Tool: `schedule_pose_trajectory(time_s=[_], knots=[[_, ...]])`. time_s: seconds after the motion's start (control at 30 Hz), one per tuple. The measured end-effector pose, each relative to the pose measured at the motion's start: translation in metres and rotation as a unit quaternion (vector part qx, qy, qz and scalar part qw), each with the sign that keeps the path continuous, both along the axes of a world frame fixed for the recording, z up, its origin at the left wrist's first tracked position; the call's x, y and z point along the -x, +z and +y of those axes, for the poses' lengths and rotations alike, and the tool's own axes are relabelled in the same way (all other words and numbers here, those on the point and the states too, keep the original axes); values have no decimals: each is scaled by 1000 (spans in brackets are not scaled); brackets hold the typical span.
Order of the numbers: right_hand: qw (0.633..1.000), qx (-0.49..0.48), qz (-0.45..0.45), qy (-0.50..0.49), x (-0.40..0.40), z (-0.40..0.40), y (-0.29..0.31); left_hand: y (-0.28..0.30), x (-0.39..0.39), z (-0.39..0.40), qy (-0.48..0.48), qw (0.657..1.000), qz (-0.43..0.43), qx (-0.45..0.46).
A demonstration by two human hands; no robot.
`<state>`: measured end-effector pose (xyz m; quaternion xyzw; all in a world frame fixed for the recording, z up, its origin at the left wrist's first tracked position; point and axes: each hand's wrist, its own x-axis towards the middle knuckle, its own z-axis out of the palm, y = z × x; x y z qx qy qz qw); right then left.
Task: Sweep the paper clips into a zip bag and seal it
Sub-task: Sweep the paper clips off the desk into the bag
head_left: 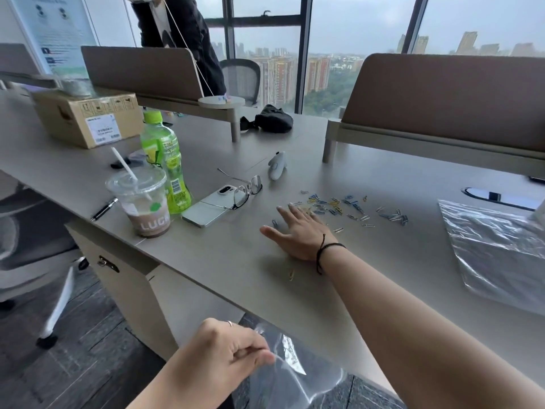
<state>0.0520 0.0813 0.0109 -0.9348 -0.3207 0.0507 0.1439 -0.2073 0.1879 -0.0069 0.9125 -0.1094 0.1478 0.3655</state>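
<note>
Right now the right hand (300, 234) lies palm down on the bench (224, 261), fingers (284, 212) spread and flat, their tips touching the left end of the scattered paper clips (345, 208); a dark cord bracelet (324, 252) circles the wrist. Most clips lie in a loose band running from the hand toward the right, well in from the near edge, with one small cluster (396, 217) farther right, one clip (275, 223) between thumb and forefinger, and a single yellow clip (291, 275) lying apart, nearer the near edge below the wrist. Below the near edge, the left hand (233, 349) holds the clear zip bag (295, 376) off the bench, its fingers pressed together and pinching the bag's top edge; the bag hangs just beside the bench's near edge. Toward the right edge a larger clear plastic sheet (498, 249) lies flat. Left of the clips sit a pair of glasses (244, 190) resting on a white phone (206, 209), a lidded cup (141, 199) with a straw, and a green bottle (165, 160)
</note>
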Motion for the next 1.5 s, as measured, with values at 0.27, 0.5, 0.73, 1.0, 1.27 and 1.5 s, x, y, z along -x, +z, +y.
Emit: schedule_pose_trajectory(time_s=[0.27, 0.5, 0.73, 1.0, 1.27, 1.5], knots=[[990, -20, -3, 136, 14, -2, 5, 0, -2, 2, 5, 1000, 1, 7], [965, -85, 9, 246, 52, -42, 3, 1, -3, -3, 4, 999, 26, 20], [947, -135, 40, 289, 85, -80, -3, 5, -3, -12, 3, 999, 34, 24], [900, -375, 183, 129, 103, -112, 5, 10, 0, -19, -10, 999, 36, 16], [986, -78, 58, 139, 90, -96, 4, 11, 4, -20, 4, 998, 47, 33], [958, -104, 78, 256, 119, -93, 4, 7, 3, -16, 19, 999, 38, 20]])
